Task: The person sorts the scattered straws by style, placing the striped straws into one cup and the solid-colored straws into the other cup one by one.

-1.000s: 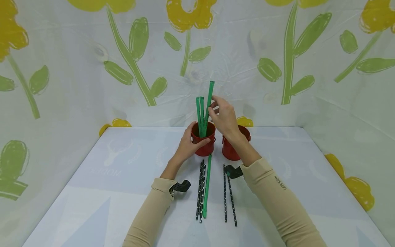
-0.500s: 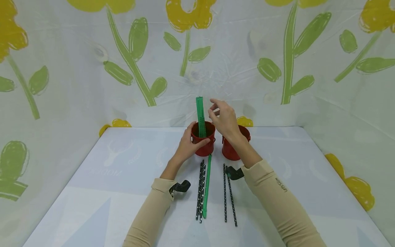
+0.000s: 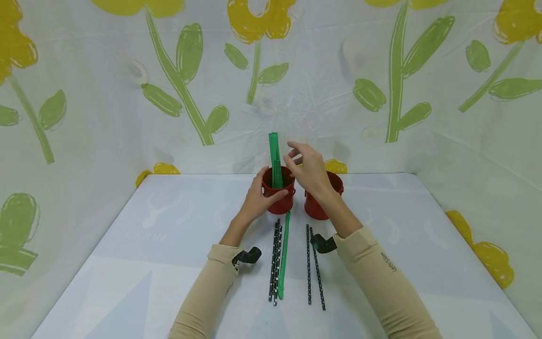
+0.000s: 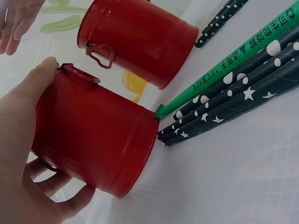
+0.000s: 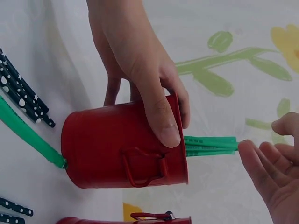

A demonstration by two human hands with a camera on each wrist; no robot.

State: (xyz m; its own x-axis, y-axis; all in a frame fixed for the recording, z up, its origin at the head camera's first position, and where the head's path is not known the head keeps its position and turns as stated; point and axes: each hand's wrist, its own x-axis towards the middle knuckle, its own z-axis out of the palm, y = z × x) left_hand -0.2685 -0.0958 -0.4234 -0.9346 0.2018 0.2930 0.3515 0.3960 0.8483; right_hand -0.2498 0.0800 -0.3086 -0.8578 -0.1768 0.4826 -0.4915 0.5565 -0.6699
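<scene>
My left hand (image 3: 256,197) grips a small red bucket (image 4: 96,133) by its side, thumb at the rim and fingers around the far side. Several green-wrapped straws (image 3: 274,153) stand bunched together inside it, their upper ends sticking out above the rim. My right hand (image 3: 311,170) is just right of those ends, fingers loosely bent and holding nothing. In the right wrist view, its fingertips (image 5: 246,145) overlap the tips of the green straws. One more green-wrapped straw (image 3: 284,259) lies on the table in front of the bucket.
A second red bucket (image 3: 315,209) stands to the right, partly behind my right forearm. Several black straws with white dots and stars (image 3: 274,263) lie beside the loose green one. Two black dotted straws (image 3: 309,270) lie farther right on the white table (image 3: 169,282). A flower-printed curtain (image 3: 313,94) hangs behind.
My right hand has let go of a green-wrapped straw, which dropped down among the others in the bucket. That hand has since lowered slightly. My left hand keeps its hold on the bucket.
</scene>
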